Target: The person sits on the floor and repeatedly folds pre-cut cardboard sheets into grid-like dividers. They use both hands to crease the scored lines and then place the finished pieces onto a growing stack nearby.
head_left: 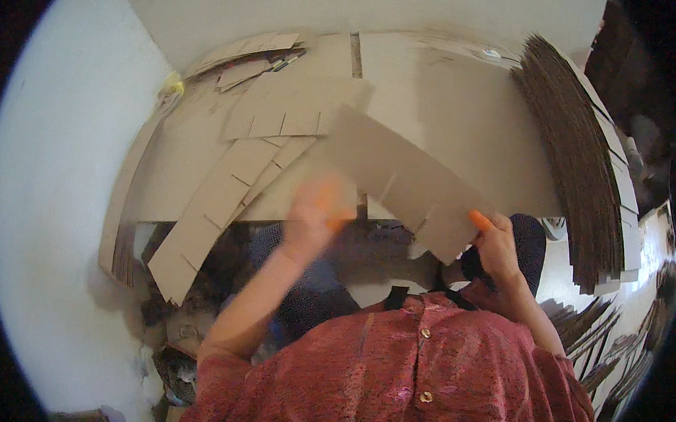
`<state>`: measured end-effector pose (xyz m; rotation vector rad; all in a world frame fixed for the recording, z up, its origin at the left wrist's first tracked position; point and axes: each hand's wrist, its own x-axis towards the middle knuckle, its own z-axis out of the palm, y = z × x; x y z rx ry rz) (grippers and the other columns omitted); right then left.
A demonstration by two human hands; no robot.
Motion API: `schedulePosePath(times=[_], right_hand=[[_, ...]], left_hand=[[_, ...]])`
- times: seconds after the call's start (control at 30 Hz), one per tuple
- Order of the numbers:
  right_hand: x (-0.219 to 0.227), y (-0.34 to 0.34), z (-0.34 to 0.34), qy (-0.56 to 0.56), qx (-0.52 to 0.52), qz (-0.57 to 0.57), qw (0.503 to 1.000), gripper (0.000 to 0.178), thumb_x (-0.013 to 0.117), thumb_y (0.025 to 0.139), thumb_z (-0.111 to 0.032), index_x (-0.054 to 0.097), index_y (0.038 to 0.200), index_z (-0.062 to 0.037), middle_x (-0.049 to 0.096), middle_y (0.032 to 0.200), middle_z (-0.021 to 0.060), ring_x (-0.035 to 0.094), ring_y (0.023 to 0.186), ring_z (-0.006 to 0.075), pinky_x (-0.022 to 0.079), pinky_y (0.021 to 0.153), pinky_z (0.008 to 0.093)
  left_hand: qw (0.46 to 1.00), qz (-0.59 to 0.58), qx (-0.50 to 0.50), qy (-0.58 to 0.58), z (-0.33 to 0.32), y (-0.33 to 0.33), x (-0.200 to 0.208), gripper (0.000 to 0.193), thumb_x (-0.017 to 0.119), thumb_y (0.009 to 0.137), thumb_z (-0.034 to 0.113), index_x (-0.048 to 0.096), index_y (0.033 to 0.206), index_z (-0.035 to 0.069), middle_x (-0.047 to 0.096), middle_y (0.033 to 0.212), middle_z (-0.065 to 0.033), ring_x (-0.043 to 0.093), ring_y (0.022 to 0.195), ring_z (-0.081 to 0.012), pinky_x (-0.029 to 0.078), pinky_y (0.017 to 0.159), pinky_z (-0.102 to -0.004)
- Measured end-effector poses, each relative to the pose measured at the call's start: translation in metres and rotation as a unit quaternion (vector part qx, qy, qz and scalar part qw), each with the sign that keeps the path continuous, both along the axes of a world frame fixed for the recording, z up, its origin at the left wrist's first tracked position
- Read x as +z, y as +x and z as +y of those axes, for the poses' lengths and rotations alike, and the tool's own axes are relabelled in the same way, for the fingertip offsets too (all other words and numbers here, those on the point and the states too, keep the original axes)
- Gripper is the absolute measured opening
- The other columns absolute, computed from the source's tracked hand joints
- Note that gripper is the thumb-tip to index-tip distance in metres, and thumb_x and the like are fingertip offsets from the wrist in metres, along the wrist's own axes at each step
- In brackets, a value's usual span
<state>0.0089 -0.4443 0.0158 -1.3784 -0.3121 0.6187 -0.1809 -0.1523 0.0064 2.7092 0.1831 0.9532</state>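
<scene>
My right hand (498, 248) grips the lower right end of a slotted cardboard strip (404, 174), an orange cover on one finger. The strip slants up to the left over the table, and its far end is slightly blurred. Left of it, my left hand (315, 216) is smeared by motion, with orange on its fingers too; whether it holds anything does not show. Beyond that hand, more slotted cardboard strips (202, 215) lie crossed and jut over the table's near edge. A wider slotted cardboard piece (292, 107) lies behind them.
A tall stack of slotted cardboard (577, 155) stands along the table's right side. More cardboard (130, 197) leans at the left edge by the white wall (58, 185). Pens (286, 61) and cardboard pieces (240, 49) lie at the back left. A dark gap (356, 55) divides the tabletop.
</scene>
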Motion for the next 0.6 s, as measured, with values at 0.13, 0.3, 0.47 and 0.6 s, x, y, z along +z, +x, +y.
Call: schedulePosePath(times=[0.13,0.3,0.47,0.6], right_hand=[[-0.011,-0.005,-0.008,-0.083,0.028,-0.146,0.985,0.021,0.057,0.089,-0.007,0.063,0.105,0.0057,0.066,0.092,0.0052,0.057,0.084,0.0103,0.046,0.074,0.0256],[0.002,-0.018,0.029,-0.140,0.058,-0.237,0.960,0.020,0.057,0.089,-0.008,0.063,0.103,0.0058,0.067,0.086,0.0060,0.055,0.078,0.0117,0.046,0.071,0.0286],[-0.009,0.006,0.079,-0.170,0.002,-0.347,0.922,0.018,0.058,0.089,-0.009,0.062,0.096,0.0064,0.064,0.075,0.0137,0.053,0.071,0.0132,0.045,0.065,0.0320],[-0.011,0.002,0.080,-0.122,-0.018,-0.327,0.937,0.018,0.059,0.089,-0.010,0.063,0.095,0.0063,0.062,0.071,0.0138,0.051,0.068,0.0128,0.045,0.063,0.0323]], left_hand=[[0.890,0.194,0.404,0.084,0.099,-0.022,-0.015,0.075,0.068,0.081,0.038,0.040,0.132,-0.009,0.041,0.136,-0.0278,0.038,0.130,-0.0379,0.033,0.106,-0.0429],[0.913,0.257,0.317,0.021,0.154,-0.027,-0.025,0.050,0.062,0.084,0.036,0.056,0.112,-0.005,0.057,0.115,-0.0226,0.052,0.114,-0.0354,0.042,0.096,-0.0430],[0.917,0.272,0.285,0.065,0.163,-0.011,-0.033,0.024,0.059,0.085,0.023,0.064,0.093,0.002,0.063,0.096,-0.0183,0.062,0.089,-0.0359,0.049,0.076,-0.0440],[0.936,0.205,0.279,-0.069,0.161,-0.020,-0.025,0.019,0.057,0.085,0.021,0.063,0.089,0.003,0.065,0.086,-0.0166,0.062,0.083,-0.0354,0.048,0.071,-0.0439]])
